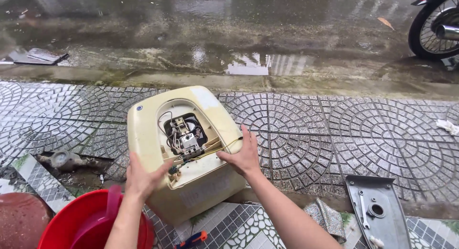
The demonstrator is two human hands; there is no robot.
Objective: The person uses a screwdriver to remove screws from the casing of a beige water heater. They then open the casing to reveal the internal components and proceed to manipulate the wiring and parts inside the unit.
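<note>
Left hand (143,179) and right hand (244,155) steady the tilted cream heater casing (143,134), fingers spread flat against it, beside the red bucket (71,225).

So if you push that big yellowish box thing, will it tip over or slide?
The water heater is probably stiff and heavy: it looks like a bulky hard shell. It already leans, propped by the left hand and right hand, so it might tip. The wet tiled pavement could let it slide.

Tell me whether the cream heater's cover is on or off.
Off. The heater shows bare wiring in its opening; a grey cover panel lies apart on the tiles.
</note>
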